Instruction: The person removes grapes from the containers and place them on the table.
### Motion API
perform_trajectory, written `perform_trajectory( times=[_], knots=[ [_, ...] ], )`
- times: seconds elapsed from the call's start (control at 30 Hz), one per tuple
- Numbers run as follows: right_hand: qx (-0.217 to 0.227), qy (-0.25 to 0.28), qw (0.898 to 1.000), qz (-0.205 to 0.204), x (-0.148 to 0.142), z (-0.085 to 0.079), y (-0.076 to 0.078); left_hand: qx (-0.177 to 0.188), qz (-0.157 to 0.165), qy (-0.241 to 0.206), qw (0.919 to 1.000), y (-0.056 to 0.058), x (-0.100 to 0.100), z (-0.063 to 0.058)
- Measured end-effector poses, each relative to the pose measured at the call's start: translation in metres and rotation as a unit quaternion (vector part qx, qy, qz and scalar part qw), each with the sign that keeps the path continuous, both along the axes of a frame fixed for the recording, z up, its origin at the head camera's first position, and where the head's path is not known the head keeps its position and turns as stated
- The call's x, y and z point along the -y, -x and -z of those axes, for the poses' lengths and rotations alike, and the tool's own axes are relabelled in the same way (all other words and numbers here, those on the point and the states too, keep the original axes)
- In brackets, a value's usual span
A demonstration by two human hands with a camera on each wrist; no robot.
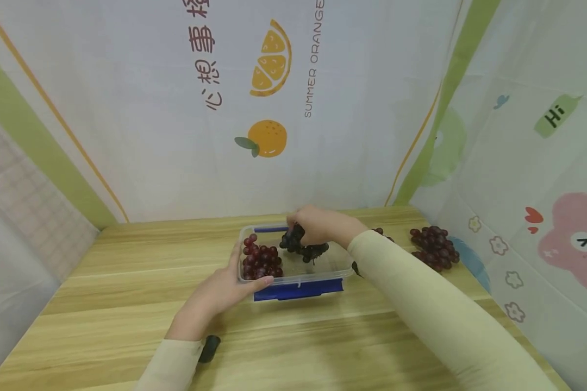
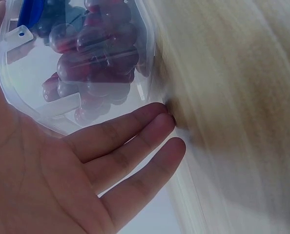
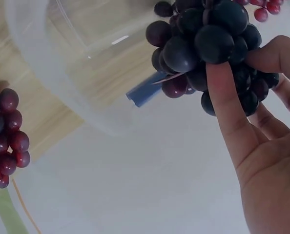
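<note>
A clear plastic container (image 1: pixel 323 276) with blue latches sits on the table. A bunch of red grapes (image 1: pixel 261 263) lies in its left part, also visible through the wall in the left wrist view. Above the right part, my right hand (image 1: pixel 318 224) grips a bunch of dark, nearly black grapes (image 3: pixel 194 48) from above. Thumb and fingers press into its berries in the right wrist view. My left hand (image 1: pixel 220 293) rests at the container's front left corner, thumb on the front rim. Its fingers (image 2: pixel 140 156) extend nearly straight along the outer wall.
To the right on the wooden table (image 1: pixel 127 304) lies another bunch of red grapes (image 1: pixel 434 248). More grapes (image 1: pixel 382 233) peek out behind the right sleeve, mostly hidden. A printed cloth (image 1: pixel 176 163) hangs behind the table, and another stands along the right side.
</note>
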State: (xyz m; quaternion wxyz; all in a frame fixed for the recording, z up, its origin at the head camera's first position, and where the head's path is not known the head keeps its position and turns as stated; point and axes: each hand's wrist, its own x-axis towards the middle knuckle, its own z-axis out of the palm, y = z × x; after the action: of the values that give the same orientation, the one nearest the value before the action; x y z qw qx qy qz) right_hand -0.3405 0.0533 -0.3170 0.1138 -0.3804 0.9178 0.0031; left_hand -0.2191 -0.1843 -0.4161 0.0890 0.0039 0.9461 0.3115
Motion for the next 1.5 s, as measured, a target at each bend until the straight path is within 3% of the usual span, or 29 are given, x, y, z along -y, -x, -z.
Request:
perform_trajectory(
  times=[0.4,0.67,0.93,1.17,1.5],
  knots=[
    [-0.04,0.109,0.993,0.006,-0.026,-0.017,-0.015,0.007,0.005,-0.012,0.9999,0.001,-0.002,-0.002],
    [-0.065,0.226,0.972,0.007,-0.047,-0.033,-0.038,-0.002,0.008,0.0,1.0,0.0,-0.003,-0.004],
    [-0.089,0.291,0.952,0.024,-0.064,-0.052,-0.063,0.005,0.011,0.01,0.9999,-0.001,-0.003,-0.005],
    [-0.125,0.316,0.94,0.032,-0.083,-0.06,-0.081,0.003,0.009,0.014,0.9999,-0.001,-0.002,-0.004],
    [-0.144,0.308,0.938,0.068,-0.111,-0.061,-0.103,-0.009,0.018,0.002,0.9998,0.001,0.0,-0.003]
  ],
)
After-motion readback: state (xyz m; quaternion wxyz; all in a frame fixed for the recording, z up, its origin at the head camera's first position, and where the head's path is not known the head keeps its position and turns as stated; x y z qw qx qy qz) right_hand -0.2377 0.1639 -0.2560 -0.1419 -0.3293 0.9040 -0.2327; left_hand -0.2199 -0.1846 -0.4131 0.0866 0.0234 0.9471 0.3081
